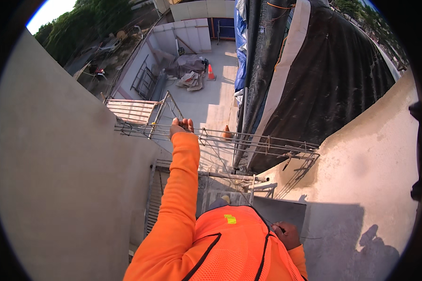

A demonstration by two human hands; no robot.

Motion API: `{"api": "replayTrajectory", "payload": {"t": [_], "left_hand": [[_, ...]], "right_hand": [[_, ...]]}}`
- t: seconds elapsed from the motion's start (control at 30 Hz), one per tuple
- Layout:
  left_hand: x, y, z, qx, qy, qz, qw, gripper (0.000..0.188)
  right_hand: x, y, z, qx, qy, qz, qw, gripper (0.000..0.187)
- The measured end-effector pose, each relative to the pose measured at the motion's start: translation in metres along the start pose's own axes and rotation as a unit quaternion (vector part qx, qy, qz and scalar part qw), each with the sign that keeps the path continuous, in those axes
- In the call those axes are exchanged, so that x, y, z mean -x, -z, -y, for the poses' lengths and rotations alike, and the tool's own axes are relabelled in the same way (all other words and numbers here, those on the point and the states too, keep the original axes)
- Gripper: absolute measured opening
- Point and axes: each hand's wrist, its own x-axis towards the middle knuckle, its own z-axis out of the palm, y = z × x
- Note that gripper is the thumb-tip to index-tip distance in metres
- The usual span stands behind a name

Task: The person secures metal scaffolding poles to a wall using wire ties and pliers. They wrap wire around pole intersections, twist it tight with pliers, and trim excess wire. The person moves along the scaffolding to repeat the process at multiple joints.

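A long rebar cage (pixel 262 141) of thin steel bars and stirrups spans the gap between two plastered walls. My left hand (pixel 182 127), arm stretched forward, is closed at its bars left of the middle; the palm side is partly hidden. Close to my right side, my right hand (pixel 287 234) is closed around a thin wire (pixel 226 168). One stretch of the wire slants up toward the cage, and a short end sticks out right of the hand. An orange mesh vest (pixel 234 248) covers my torso.
Scaffold tubes and a plank (pixel 225 180) lie below the cage. The left wall (pixel 70 140) and right wall (pixel 361 164) flank me. Black sheeting (pixel 333 75) hangs at right. On the floor far below are a traffic cone (pixel 211 72) and heaped tarps (pixel 187 72).
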Motion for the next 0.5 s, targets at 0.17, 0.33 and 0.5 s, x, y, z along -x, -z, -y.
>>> {"api": "replayTrajectory", "payload": {"t": [0.17, 0.33, 0.5], "left_hand": [[-0.040, 0.009, 0.002, 0.024, 0.008, -0.097, 0.995, 0.022], [-0.080, 0.026, -0.001, -0.082, 0.039, -0.084, 0.992, 0.024], [-0.107, 0.042, -0.004, -0.129, 0.076, -0.086, 0.985, 0.015]], "right_hand": [[-0.010, -0.002, 0.013, -0.047, -0.039, 0.034, 0.998, 0.020], [-0.020, -0.003, 0.022, -0.051, -0.054, 0.060, 0.995, 0.024], [-0.027, -0.006, 0.017, -0.032, -0.110, 0.069, 0.991, 0.025]]}}
